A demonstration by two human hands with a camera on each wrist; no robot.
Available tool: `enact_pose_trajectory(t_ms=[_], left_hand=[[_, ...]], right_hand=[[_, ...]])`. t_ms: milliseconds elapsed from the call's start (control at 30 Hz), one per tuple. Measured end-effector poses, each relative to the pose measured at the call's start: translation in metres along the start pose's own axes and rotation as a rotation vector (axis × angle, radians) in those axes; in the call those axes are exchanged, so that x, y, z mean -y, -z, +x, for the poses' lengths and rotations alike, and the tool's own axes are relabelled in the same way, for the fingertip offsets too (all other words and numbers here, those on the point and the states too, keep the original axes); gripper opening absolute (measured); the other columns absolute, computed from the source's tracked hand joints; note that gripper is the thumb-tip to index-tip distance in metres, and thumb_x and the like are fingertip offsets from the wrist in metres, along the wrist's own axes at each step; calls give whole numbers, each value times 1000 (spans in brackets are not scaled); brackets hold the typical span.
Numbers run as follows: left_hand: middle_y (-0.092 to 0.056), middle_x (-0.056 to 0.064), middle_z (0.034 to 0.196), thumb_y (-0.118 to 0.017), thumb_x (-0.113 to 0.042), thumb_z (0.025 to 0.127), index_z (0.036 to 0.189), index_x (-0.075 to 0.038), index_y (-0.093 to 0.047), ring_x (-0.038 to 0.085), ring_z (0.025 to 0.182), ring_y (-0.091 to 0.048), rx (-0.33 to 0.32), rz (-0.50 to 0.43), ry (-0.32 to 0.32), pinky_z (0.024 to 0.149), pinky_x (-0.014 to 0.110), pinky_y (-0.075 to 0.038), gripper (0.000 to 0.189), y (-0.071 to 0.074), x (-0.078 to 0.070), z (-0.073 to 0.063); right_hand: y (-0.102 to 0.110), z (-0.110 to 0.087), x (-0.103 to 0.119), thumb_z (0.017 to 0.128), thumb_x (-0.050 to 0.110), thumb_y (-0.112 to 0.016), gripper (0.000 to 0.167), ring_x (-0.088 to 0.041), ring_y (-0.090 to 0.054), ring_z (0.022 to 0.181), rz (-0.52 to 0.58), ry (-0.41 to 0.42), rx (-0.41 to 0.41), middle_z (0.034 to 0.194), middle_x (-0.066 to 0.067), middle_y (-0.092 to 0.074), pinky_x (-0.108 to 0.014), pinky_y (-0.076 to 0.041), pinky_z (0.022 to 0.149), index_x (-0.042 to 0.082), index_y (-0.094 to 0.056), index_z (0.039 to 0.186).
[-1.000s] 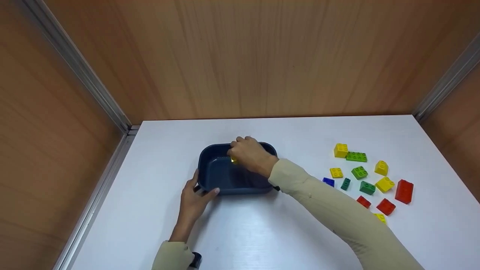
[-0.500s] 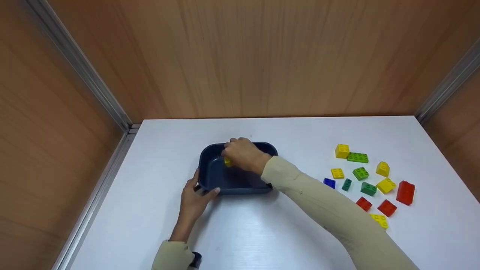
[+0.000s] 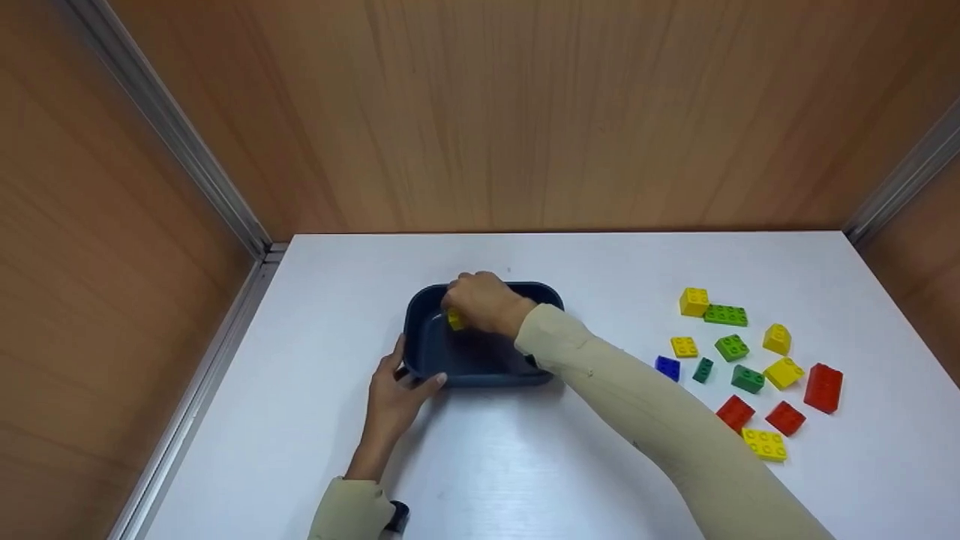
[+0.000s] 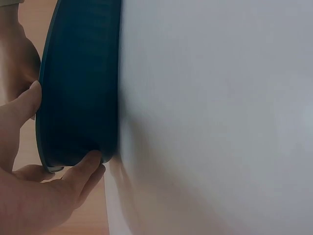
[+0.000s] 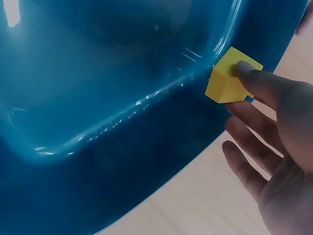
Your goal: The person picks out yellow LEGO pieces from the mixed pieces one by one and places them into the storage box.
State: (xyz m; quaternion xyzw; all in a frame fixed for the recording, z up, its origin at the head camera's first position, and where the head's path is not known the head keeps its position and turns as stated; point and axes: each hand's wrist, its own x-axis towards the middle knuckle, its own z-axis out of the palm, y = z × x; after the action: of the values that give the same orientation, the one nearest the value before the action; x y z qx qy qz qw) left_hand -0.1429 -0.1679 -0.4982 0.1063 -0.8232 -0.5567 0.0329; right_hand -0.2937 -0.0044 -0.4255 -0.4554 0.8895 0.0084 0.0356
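A dark blue tub with rounded corners stands on the white table. At its front left corner, my left hand holds the tub, thumb on the front and fingers round the side; the left wrist view shows this hand close up against the tub wall. Over the inside of the tub my right hand pinches a yellow toy brick. In the right wrist view the thumb lies on top of the brick, near the tub's inner wall, while the other fingers spread below.
Loose toy bricks lie on the right of the table: several yellow, several green, a blue brick and red ones, including a large red brick. My right sleeve crosses in front of them. A wooden wall rises behind the table.
My right hand has moved a little left inside the tub with the yellow brick, then nearly stopped. My left hand keeps its hold on the tub. The head view has shifted slightly.
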Motion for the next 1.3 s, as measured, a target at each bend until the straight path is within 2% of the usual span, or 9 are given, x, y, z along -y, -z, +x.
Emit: enact_pose_trajectory(t_ms=[400, 533, 767, 967, 1300], left_hand=[[-40, 31, 160, -86, -17, 90, 166, -1, -28, 49, 145, -44, -3, -1, -24, 112, 52, -50, 96, -5, 0, -2], [-40, 30, 160, -85, -19, 90, 166, -2, -28, 48, 148, -42, -1, 10, -8, 116, 53, -46, 96, -4, -1, -3], [-42, 32, 158, -85, -19, 90, 166, -2, -27, 48, 144, -47, 6, 0, 0, 111, 51, -52, 97, -4, 2, -4], [-40, 31, 160, -85, -20, 91, 167, -2, -26, 48, 145, -46, 9, 2, 18, 111, 50, -52, 97, -3, 3, -3], [-40, 31, 160, -85, -20, 91, 167, -3, -27, 49, 145, -45, 9, 11, 6, 113, 53, -49, 97, 0, 3, -2]], right_hand=[[-1, 1, -5, 98, 11, -77, 29, -23, -70, 115, 39, -35, 42, 124, -6, -77, -41, -56, 105, 14, -79, 127], [-2, 4, -4, 99, 10, -76, 30, -22, -70, 115, 49, -55, 71, 126, -6, -76, -39, -56, 106, 14, -78, 129], [-6, 8, -3, 99, 9, -76, 33, -22, -69, 118, 76, -95, 99, 129, -7, -75, -38, -55, 108, 13, -76, 132], [-7, 12, -1, 98, 8, -76, 32, -23, -71, 112, 93, -112, 120, 125, -8, -76, -38, -57, 105, 13, -77, 130], [-6, 18, 6, 98, 11, -77, 31, -21, -72, 112, 33, -94, 151, 124, -7, -76, -37, -58, 102, 13, -77, 129]])
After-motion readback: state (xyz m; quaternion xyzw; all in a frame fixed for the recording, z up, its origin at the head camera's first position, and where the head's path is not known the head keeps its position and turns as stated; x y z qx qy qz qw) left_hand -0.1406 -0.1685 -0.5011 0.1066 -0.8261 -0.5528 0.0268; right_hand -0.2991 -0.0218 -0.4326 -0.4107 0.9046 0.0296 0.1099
